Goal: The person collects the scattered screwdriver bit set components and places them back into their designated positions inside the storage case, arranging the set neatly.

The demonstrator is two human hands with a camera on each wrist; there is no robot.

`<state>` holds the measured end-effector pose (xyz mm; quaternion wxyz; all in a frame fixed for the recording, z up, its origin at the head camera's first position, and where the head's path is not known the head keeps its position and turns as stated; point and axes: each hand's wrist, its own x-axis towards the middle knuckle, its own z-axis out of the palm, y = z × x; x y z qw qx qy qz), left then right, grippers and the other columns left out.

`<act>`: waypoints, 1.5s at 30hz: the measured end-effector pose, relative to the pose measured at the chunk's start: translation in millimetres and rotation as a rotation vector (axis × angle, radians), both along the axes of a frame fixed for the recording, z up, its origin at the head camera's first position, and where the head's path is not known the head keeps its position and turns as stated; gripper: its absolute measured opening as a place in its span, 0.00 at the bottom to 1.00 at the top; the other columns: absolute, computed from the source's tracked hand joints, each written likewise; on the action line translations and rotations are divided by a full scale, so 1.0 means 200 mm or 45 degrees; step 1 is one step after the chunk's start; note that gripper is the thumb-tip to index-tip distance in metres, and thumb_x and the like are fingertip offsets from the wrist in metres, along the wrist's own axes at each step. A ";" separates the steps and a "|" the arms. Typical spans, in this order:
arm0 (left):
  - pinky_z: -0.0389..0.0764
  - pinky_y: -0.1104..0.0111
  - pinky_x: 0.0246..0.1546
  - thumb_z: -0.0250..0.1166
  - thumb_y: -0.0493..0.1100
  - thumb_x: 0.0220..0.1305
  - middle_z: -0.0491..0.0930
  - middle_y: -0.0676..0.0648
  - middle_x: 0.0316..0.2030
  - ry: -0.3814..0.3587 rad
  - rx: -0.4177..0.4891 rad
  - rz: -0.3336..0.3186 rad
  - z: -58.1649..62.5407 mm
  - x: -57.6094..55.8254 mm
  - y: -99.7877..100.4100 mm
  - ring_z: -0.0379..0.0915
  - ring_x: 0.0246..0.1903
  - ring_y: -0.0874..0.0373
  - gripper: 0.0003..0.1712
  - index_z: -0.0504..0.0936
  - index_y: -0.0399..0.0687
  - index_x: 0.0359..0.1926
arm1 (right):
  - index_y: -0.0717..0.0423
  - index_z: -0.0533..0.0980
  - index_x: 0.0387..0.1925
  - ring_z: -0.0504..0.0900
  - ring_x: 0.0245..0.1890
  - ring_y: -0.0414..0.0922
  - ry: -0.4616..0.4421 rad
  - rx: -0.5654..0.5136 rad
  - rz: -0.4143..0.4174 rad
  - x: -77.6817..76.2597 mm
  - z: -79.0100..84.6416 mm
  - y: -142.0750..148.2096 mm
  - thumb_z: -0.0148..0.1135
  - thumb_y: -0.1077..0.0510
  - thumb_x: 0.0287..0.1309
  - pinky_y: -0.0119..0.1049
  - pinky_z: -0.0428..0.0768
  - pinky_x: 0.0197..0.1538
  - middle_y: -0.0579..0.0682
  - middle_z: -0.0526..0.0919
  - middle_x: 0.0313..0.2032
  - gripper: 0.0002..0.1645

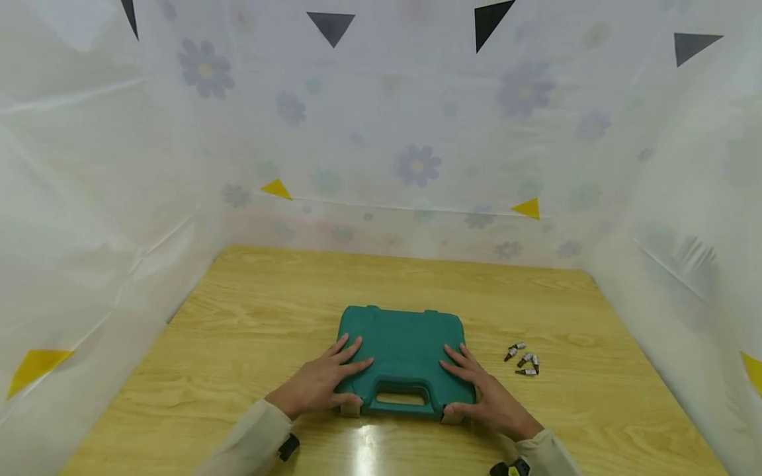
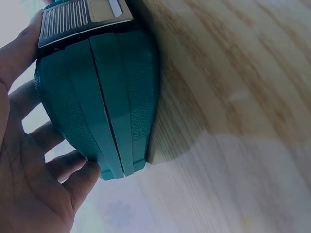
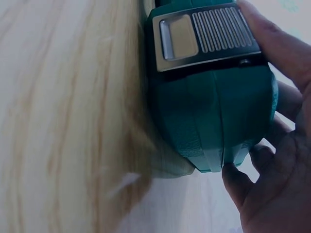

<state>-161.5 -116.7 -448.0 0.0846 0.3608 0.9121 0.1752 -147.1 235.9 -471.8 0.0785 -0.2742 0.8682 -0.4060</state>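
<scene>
A green plastic tool case [image 1: 411,344] lies flat and closed on the table, its handle toward me. My left hand [image 1: 315,385] rests on the left part of the lid with fingers spread, the thumb at the left metal latch [image 2: 80,22]. Over the right part, my right hand [image 1: 493,400] lies the same way, its thumb by the right metal latch [image 3: 204,36]. Both latches look folded flat against the case's front. From the side, the wrist views show a thin seam between the two case halves. What the case contains is hidden.
Several small metal socket bits [image 1: 525,361] lie loosely grouped on the wooden table [image 1: 268,291], right of the case. Pale sheets with flower prints [image 1: 417,165] and coloured triangles enclose the table at the back and both sides.
</scene>
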 end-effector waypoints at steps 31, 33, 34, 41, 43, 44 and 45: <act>0.73 0.50 0.55 0.69 0.61 0.51 0.48 0.37 0.74 0.051 -0.025 -0.008 -0.02 0.00 0.00 0.39 0.72 0.36 0.51 0.62 0.51 0.72 | 0.53 0.61 0.71 0.31 0.71 0.66 -0.024 -0.054 0.055 -0.01 -0.02 -0.02 0.72 0.44 0.49 0.72 0.49 0.62 0.57 0.46 0.75 0.51; 0.73 0.50 0.55 0.69 0.61 0.51 0.48 0.37 0.74 0.042 -0.018 -0.010 -0.02 0.01 0.00 0.38 0.72 0.36 0.51 0.61 0.50 0.72 | 0.53 0.61 0.71 0.31 0.71 0.67 -0.024 -0.053 0.060 -0.01 -0.02 -0.02 0.71 0.44 0.49 0.73 0.49 0.61 0.58 0.47 0.75 0.51; 0.74 0.50 0.54 0.69 0.61 0.51 0.47 0.37 0.74 0.037 -0.015 -0.012 -0.02 0.01 0.00 0.38 0.72 0.36 0.51 0.61 0.50 0.72 | 0.53 0.61 0.71 0.31 0.71 0.67 -0.026 -0.051 0.059 -0.01 -0.02 -0.02 0.71 0.44 0.49 0.73 0.49 0.61 0.57 0.47 0.75 0.51; 0.73 0.50 0.55 0.68 0.62 0.51 0.47 0.37 0.74 0.028 -0.009 0.001 -0.02 0.00 -0.01 0.38 0.72 0.36 0.50 0.61 0.51 0.73 | 0.53 0.61 0.71 0.32 0.71 0.67 -0.015 -0.029 0.045 -0.01 -0.02 -0.03 0.72 0.43 0.48 0.71 0.51 0.62 0.57 0.47 0.75 0.51; 0.73 0.50 0.55 0.68 0.62 0.51 0.47 0.37 0.74 0.029 -0.001 -0.004 -0.02 0.00 -0.01 0.38 0.72 0.36 0.50 0.61 0.51 0.73 | 0.54 0.61 0.71 0.32 0.71 0.67 -0.014 -0.035 0.044 -0.01 -0.02 -0.03 0.72 0.44 0.48 0.71 0.51 0.62 0.58 0.47 0.75 0.51; 0.73 0.49 0.55 0.68 0.62 0.51 0.47 0.37 0.74 0.031 0.003 -0.008 -0.02 0.00 -0.01 0.39 0.72 0.36 0.50 0.62 0.51 0.72 | 0.54 0.61 0.71 0.32 0.71 0.67 -0.015 -0.034 0.044 -0.01 -0.02 -0.02 0.72 0.44 0.48 0.71 0.51 0.62 0.58 0.47 0.75 0.52; 0.73 0.49 0.55 0.68 0.62 0.51 0.48 0.37 0.74 0.035 0.001 -0.012 -0.02 0.00 -0.01 0.39 0.72 0.36 0.50 0.62 0.51 0.72 | 0.54 0.62 0.71 0.32 0.71 0.68 -0.015 -0.033 0.042 -0.01 -0.02 -0.02 0.72 0.43 0.48 0.72 0.51 0.62 0.59 0.47 0.75 0.52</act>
